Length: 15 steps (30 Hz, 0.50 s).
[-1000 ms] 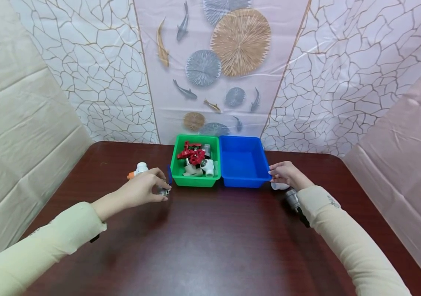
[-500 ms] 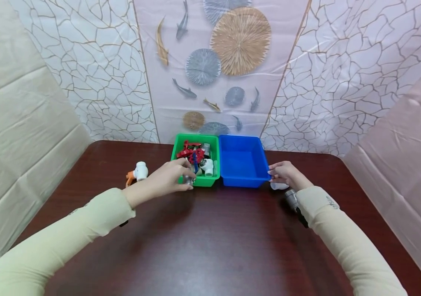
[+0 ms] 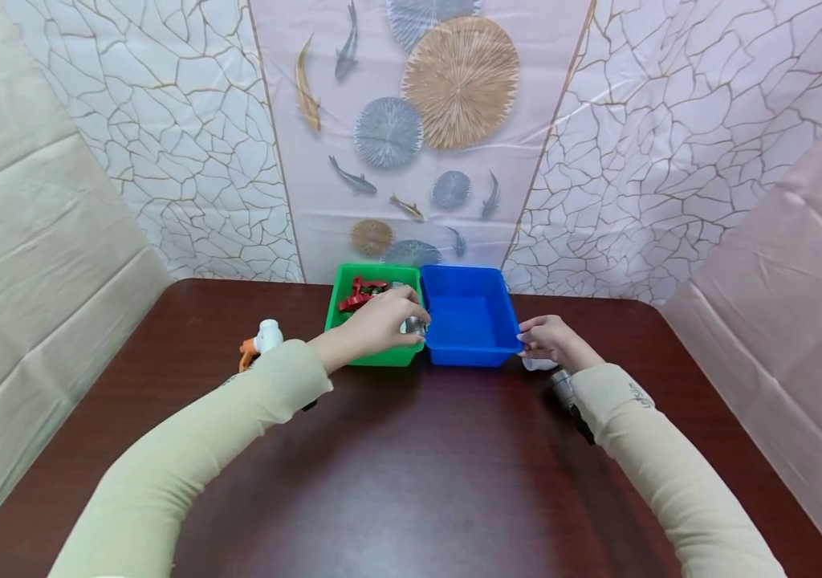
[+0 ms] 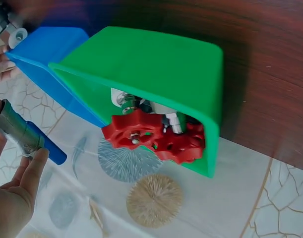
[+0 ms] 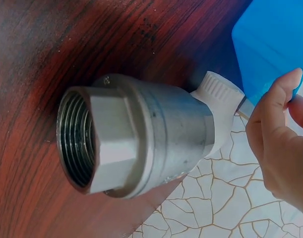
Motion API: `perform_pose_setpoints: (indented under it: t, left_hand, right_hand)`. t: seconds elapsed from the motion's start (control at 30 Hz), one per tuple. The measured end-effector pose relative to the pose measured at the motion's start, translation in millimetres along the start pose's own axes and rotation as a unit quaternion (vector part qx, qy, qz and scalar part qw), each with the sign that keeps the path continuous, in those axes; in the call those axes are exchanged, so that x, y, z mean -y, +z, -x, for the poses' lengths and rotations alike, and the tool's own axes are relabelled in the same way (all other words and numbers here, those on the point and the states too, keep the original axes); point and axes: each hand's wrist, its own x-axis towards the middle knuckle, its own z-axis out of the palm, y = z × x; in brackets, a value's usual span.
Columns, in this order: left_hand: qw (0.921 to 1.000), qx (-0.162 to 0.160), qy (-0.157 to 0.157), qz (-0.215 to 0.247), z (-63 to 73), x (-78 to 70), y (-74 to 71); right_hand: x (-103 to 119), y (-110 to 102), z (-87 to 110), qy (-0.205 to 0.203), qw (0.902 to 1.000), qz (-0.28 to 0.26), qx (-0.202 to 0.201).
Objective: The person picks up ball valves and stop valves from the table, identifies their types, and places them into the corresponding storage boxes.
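Evidently, one hand anchors while the other holds.
Nearest my remote view, a threaded metal fitting (image 5: 166,124) lies on the bench (image 3: 418,466). Past it, the right hand (image 3: 551,337) narrowly pinches the rim of the blue bin (image 3: 472,358), I judge to steady it. The left hand's (image 3: 378,321) fingers, spread to a valve's width, pinch that blue-handled metal valve (image 4: 20,129) above the green bin's (image 4: 151,59) right side, probably high to clear the red handwheels (image 4: 124,126) inside.

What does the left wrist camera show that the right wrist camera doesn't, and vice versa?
Left wrist only: the left hand holding a metal valve, and red knobs in a green bin.
Right wrist only: threads inside a metal pipe.
Both: the table, that metal pipe, a white pipe, and the right hand gripping the blue bin.
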Motion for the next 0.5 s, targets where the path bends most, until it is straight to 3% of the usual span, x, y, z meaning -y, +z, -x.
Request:
perform_pose_setpoints:
  t: [0.5]
  left_hand:
    - [0.9979,0.029,-0.042,-0.04,-62.9,-1.5,16.2]
  right_hand:
    - [-0.7,3.2,-1.7,-0.008,0.9998,0.005,-0.015]
